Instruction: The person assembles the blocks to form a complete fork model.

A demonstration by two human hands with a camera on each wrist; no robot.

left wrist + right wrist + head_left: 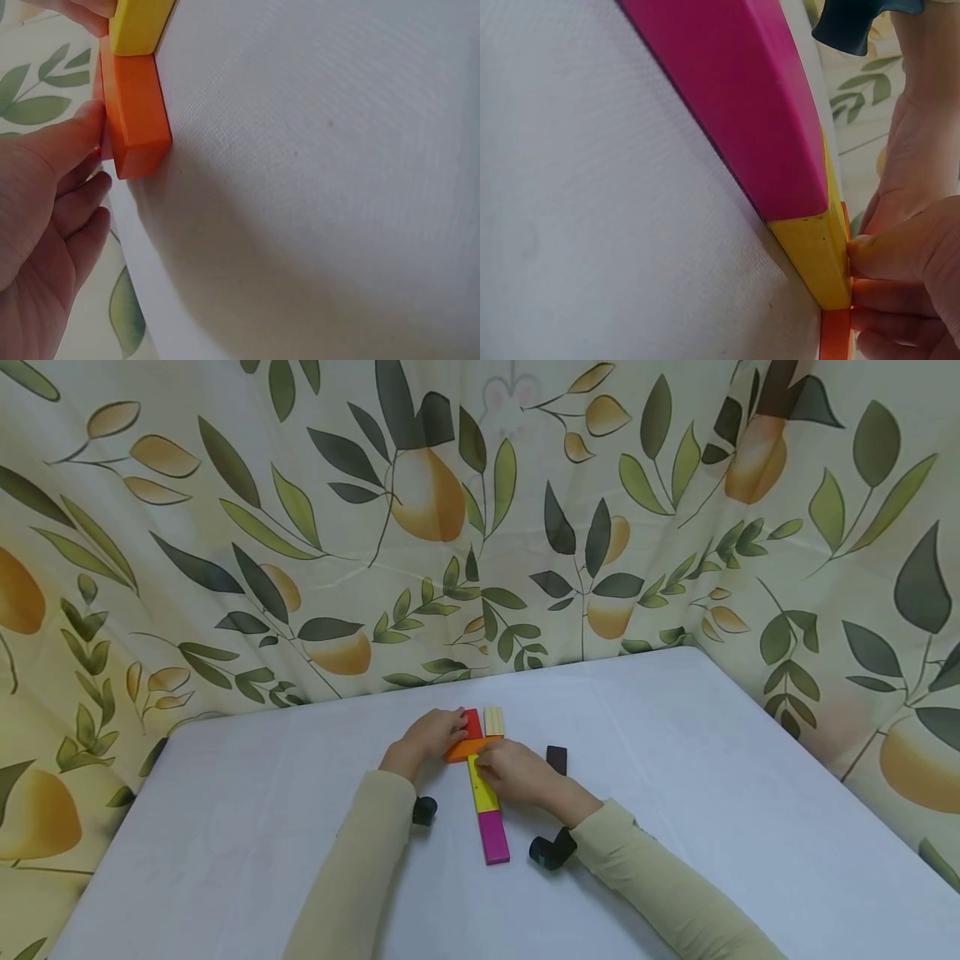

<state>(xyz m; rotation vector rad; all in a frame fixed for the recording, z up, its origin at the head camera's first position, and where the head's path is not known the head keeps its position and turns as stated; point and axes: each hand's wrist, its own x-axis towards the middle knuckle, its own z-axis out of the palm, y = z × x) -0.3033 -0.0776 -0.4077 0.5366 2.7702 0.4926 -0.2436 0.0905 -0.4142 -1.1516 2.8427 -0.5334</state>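
Several flat coloured blocks lie joined in a figure on the white table. My left hand pinches the red block at its left edge, near the left end of the orange block. A cream ribbed block lies beside the red one, past the orange block. My right hand bends over the yellow block, with the thumb against it and the fingers near its joint with the orange block. Nearest me, the magenta block continues the yellow one's line.
A dark block-like object lies on the white table, right of my right hand. A wrist camera hangs under the right forearm, another beside the left. Behind the table's far edge hangs a leaf-and-fruit patterned curtain.
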